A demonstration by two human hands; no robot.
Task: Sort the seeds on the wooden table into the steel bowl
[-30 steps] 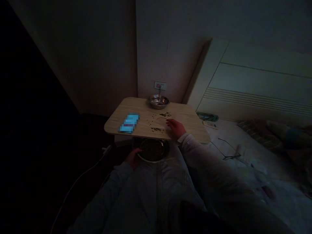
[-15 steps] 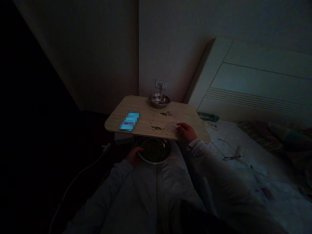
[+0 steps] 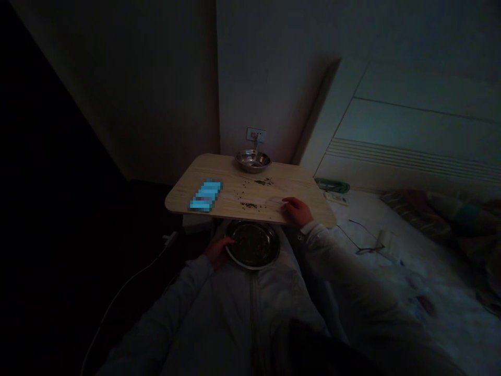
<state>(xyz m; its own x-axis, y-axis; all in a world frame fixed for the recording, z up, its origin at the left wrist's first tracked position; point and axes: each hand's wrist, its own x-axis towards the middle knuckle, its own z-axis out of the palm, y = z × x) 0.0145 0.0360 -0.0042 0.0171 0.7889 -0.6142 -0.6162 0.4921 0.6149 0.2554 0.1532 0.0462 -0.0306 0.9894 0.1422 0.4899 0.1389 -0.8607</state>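
My left hand (image 3: 217, 251) is closed on the left rim of a metal bowl (image 3: 253, 267) at my lap, thumb over the edge. Dark contents fill the bottom of this bowl, too dim to name. At the right front of the small wooden table (image 3: 227, 172), my right hand (image 3: 297, 210) pinches a thin, clear, round-edged piece (image 3: 274, 201), which looks like a plastic lid, low over the tabletop. Just left of it lies a row of small dark bits (image 3: 249, 205). Another little heap of dark bits (image 3: 263, 182) is farther back, with single ones scattered between.
A second metal bowl (image 3: 252, 162) stands at the table's back edge, below a wall socket (image 3: 256, 134). A lit phone (image 3: 205, 196) lies on the left of the table. Glasses (image 3: 370, 249) rest on the bed at right. A white cable (image 3: 129, 279) runs along the floor.
My right hand has moved right and slightly toward me with the clear piece, away from the dark bits. The bowl in my left hand has shifted slightly right and nearer.
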